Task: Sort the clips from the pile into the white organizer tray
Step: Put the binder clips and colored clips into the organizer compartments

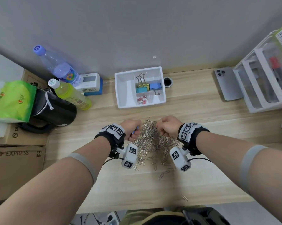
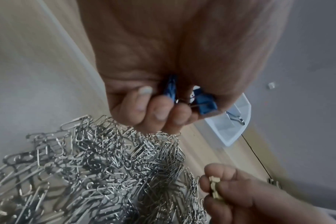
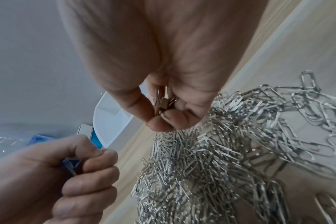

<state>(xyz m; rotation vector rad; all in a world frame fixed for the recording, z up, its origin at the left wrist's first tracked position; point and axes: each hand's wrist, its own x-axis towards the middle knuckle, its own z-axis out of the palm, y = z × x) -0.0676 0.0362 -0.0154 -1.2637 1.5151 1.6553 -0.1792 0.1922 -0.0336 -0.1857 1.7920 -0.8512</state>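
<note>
A heap of silver paper clips lies on the wooden desk between both hands. My left hand hovers at the heap's left edge, its fingers curled round small blue binder clips. At the heap's right edge my right hand holds small gold-coloured binder clips in its curled fingers. The white organizer tray stands beyond the heap by the wall. It holds large yellow, teal and blue binder clips in the middle compartments and small pink clips in a front one.
Two bottles, a black kettle and a green bag crowd the left. Cardboard boxes stand at the front left. A phone and a white drawer unit sit at the right. Loose paper clips trail toward me.
</note>
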